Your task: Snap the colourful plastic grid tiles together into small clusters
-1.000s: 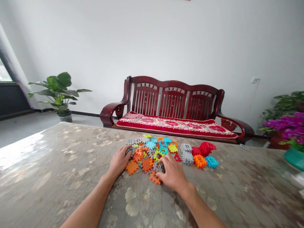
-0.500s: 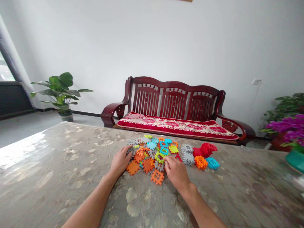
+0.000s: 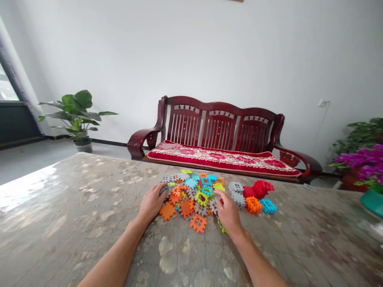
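Note:
A heap of flat plastic interlocking tiles with notched edges lies mid-table. My left hand [image 3: 152,204] rests at the heap's left edge, thumb and fingers apart, against a grey tile partly hidden under it. Just right of that hand is an orange solid tile [image 3: 168,211]. My right hand [image 3: 229,211] is over the heap's right side, its forefinger reaching toward a yellow-green tile [image 3: 219,186], thumb apart from it. Beneath it are a grey window tile [image 3: 213,205] and a partly covered yellow-green piece [image 3: 222,226]. An orange window tile [image 3: 198,223] lies at the front.
To the right stand grouped tiles: a grey stack [image 3: 237,193], a red cluster [image 3: 262,188], an orange stack [image 3: 253,205] and a blue stack [image 3: 269,205]. A patterned cloth covers the table [image 3: 89,215]. Behind is a wooden bench [image 3: 221,131]; purple flowers [image 3: 365,163] stand at right.
My right hand has shifted right and slightly away from me, off the yellow-green window tile, uncovering a grey tile. A yellow-green piece now shows under its wrist. My left hand stays put.

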`<action>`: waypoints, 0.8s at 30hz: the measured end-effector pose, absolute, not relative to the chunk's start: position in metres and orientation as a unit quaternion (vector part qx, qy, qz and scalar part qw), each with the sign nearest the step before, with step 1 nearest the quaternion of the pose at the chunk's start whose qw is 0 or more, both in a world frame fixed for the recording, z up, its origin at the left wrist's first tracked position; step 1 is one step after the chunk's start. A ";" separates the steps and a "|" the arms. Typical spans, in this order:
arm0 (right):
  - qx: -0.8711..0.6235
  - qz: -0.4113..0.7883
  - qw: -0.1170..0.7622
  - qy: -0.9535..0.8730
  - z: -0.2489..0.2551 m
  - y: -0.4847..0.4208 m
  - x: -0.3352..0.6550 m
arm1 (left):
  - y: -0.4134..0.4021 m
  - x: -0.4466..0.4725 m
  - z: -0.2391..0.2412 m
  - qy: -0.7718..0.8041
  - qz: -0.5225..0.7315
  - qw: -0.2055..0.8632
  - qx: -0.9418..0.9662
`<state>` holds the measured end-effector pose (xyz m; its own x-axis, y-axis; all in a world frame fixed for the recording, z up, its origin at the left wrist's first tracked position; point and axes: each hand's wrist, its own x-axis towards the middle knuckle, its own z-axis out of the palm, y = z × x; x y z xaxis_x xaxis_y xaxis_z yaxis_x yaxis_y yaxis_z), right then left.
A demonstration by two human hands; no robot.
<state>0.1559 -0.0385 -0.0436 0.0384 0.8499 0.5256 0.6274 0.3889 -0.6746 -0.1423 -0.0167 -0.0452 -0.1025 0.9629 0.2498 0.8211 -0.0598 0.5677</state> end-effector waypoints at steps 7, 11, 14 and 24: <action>-0.532 0.065 0.398 -0.744 -0.036 -0.051 0.147 | -0.016 -0.144 -0.048 0.675 0.308 0.114 0.660; -0.530 0.051 0.337 -0.776 -0.033 -0.060 0.138 | -0.013 -0.145 -0.053 0.671 0.324 0.105 0.658; -0.536 0.046 0.308 -0.785 -0.033 -0.062 0.133 | -0.012 -0.146 -0.054 0.669 0.338 0.101 0.654; -0.551 0.067 0.333 -0.762 -0.041 -0.055 0.138 | -0.014 -0.147 -0.050 0.706 0.358 0.124 0.598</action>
<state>0.1377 -0.0551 -0.0409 -0.1713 0.8843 0.4343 0.7957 0.3842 -0.4683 -0.1472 -0.0139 -0.0499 -0.2539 0.9338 0.2521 0.7556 0.0288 0.6544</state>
